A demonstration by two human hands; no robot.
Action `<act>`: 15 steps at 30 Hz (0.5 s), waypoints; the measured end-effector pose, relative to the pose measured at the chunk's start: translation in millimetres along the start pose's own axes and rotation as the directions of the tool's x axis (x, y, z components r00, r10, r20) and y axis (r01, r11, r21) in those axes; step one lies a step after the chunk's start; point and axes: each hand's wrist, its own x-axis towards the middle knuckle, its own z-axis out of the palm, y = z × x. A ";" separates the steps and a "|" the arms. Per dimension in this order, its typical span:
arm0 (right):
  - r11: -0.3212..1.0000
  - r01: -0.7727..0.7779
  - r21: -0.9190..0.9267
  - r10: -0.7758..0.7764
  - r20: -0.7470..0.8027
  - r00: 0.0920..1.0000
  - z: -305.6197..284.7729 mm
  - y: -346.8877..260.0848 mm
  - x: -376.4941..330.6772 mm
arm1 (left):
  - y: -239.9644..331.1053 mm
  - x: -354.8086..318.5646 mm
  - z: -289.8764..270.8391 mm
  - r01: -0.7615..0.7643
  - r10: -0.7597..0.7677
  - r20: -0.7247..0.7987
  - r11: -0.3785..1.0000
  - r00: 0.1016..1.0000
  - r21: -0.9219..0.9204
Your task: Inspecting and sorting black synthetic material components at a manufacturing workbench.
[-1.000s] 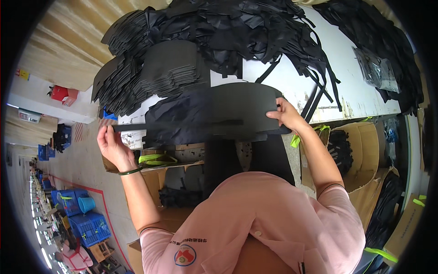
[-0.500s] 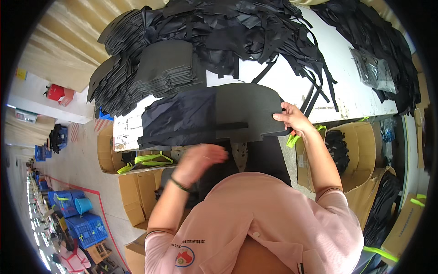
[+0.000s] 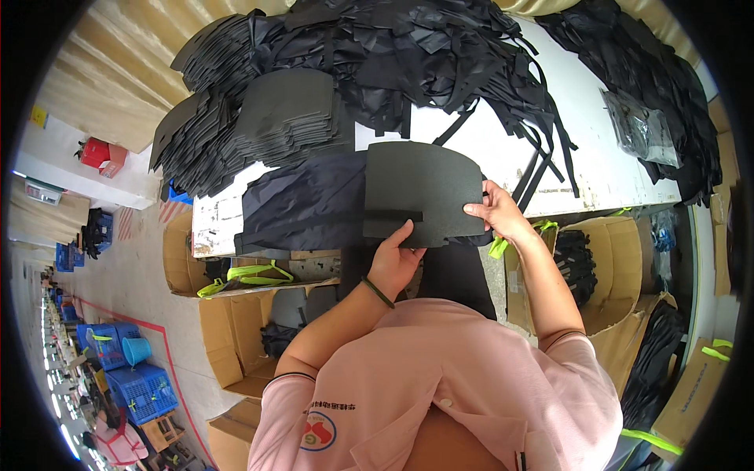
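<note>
A dark grey foam panel (image 3: 425, 182) with a rounded corner is held up in front of me at the table's near edge. Black fabric (image 3: 302, 187) covers or adjoins its left side, with a dark strap (image 3: 338, 220) lying across the lower part. My right hand (image 3: 499, 212) pinches the panel's right edge, thumb on the front face and fingers partly behind. At the bottom edge, my left hand (image 3: 395, 259) is closed on the panel, its thumb near the strap's end and its other fingers partly hidden underneath.
Stacked foam panels (image 3: 287, 118) and a heap of black fabric pieces with straps (image 3: 408, 55) cover the white table (image 3: 550, 94). A clear plastic bag (image 3: 640, 129) lies at the right. Cardboard boxes (image 3: 228, 337) stand below on both sides. Blue crates (image 3: 141, 392) sit on the floor at left.
My left hand has moved up and right from below the fabric and closed on the panel's lower edge. My right hand keeps its hold on the right edge.
</note>
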 end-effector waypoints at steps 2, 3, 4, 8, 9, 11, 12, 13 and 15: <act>0.999 -0.003 -0.037 0.003 -0.011 1.000 -0.5 3.9 -1.0 | -4.2 0.1 -3.6 0.024 -0.024 -0.013 1.000 1.000 -0.010; 0.997 -0.003 -0.076 0.002 -0.019 1.000 -0.5 4.7 -1.0 | -5.9 0.0 -5.0 0.026 -0.026 -0.013 1.000 1.000 -0.008; 0.997 -0.005 -0.074 0.004 -0.018 1.000 0.8 4.0 -2.3 | -7.9 -1.3 -6.6 0.011 -0.011 -0.025 1.000 1.000 -0.008; 0.986 -0.006 -0.166 0.003 -0.021 1.000 4.4 -1.1 -5.2 | -10.0 -0.9 -9.8 -0.005 0.004 -0.065 1.000 0.998 -0.011; 0.984 -0.004 -0.177 0.000 -0.025 1.000 4.6 -1.9 -5.1 | -9.5 -0.6 -10.4 -0.005 0.005 -0.066 1.000 0.998 -0.011; 0.986 -0.005 -0.165 -0.001 -0.037 0.999 4.0 -5.6 -7.0 | -7.6 -2.5 -6.0 0.013 -0.012 -0.036 1.000 0.999 0.011; 0.988 -0.003 -0.154 -0.005 -0.048 0.999 3.2 -8.5 -8.0 | -5.5 -5.6 -4.4 0.016 -0.015 -0.034 1.000 0.999 0.013; 0.988 0.000 -0.153 -0.010 -0.061 0.998 -1.6 -12.5 -10.3 | -0.1 -14.6 10.3 0.196 -0.195 -0.038 0.980 0.980 0.027; 0.990 -0.047 -0.130 0.044 -0.030 0.999 -6.1 -19.7 -9.8 | 10.7 -20.7 2.5 0.364 -0.363 -0.040 0.930 0.931 0.051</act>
